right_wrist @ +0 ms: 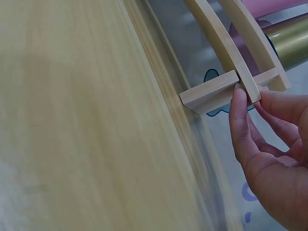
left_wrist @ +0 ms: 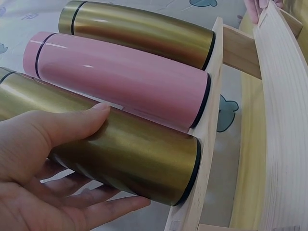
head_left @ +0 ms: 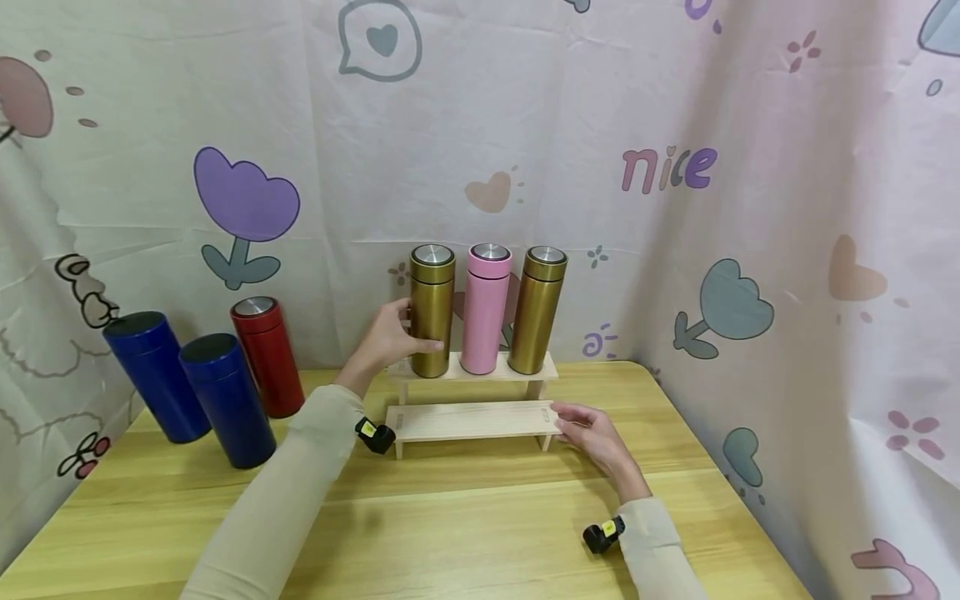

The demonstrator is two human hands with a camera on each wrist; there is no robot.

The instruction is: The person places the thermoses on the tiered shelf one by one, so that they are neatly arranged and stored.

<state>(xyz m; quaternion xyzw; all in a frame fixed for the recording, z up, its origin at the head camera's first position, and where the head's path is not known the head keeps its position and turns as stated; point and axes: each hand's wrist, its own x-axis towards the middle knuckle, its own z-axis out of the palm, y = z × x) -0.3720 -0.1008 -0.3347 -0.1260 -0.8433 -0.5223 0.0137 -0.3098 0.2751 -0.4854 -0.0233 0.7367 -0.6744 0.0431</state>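
A two-tier wooden stand (head_left: 472, 422) carries three upright thermos bottles on its upper tier. On the left is a gold thermos (head_left: 432, 312), in the middle a pink thermos (head_left: 486, 312), and on the right another gold thermos (head_left: 537, 315). My left hand (head_left: 390, 337) holds the left gold one around its lower body, thumb across the front in the left wrist view and fingers around the other side. At the lower tier's right end, my right hand (head_left: 596, 437) pinches the board's edge between thumb and fingers, as the right wrist view shows.
Left of the stand, two blue thermoses (head_left: 228, 404) and a red thermos (head_left: 268, 358) stand on the wooden table (head_left: 450, 533). A patterned curtain (head_left: 525, 125) hangs behind the table and along both sides. A black wrist camera (head_left: 375, 435) sits on each wrist.
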